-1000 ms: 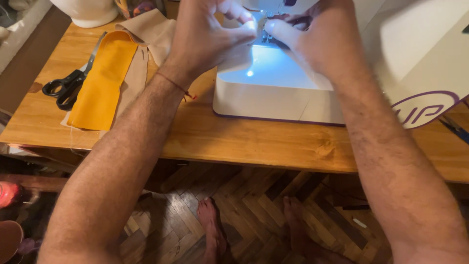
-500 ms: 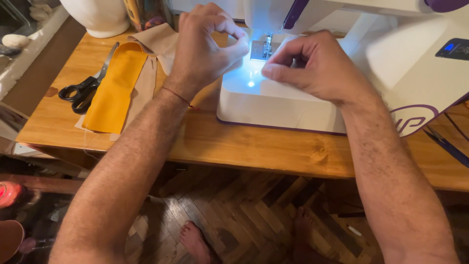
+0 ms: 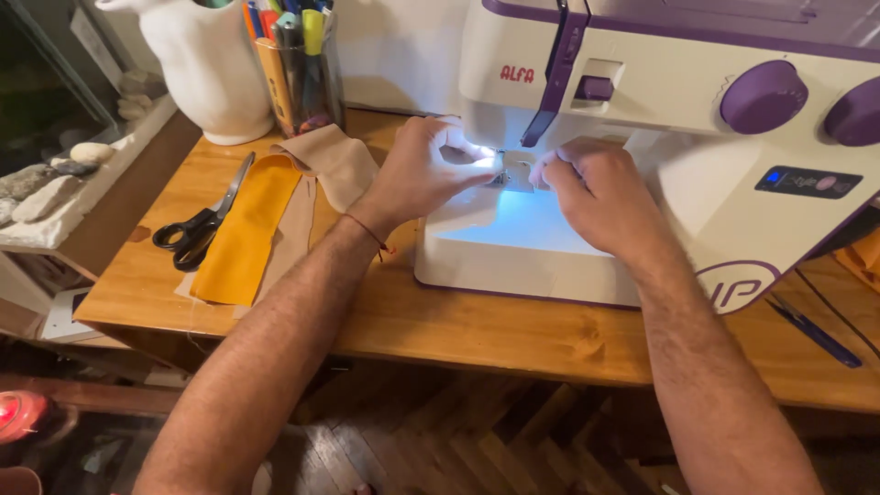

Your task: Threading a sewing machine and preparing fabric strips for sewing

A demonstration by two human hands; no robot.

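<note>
Head view: wood desk (image 3: 385, 321) over parquet floor (image 3: 458, 431), both hands' grip state unclear at sewing machine (image 3: 642, 110).

Both hands, left hand (image 3: 423, 174) and right hand (image 3: 600, 188), crowd the lit gap under the sewing machine (image 3: 697, 101) head, which blocks 12 o'clock. At 9 o'clock, cloth pieces (image 3: 247, 225) and scissors (image 3: 194, 229) (lying flat) cover the table (image 3: 513, 335); bare wood lies at 6 o'clock.

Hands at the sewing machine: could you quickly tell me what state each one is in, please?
Left hand: fingers pinched at the needle area; what it holds cannot be told.
Right hand: curled beside it, likewise unclear.
</note>
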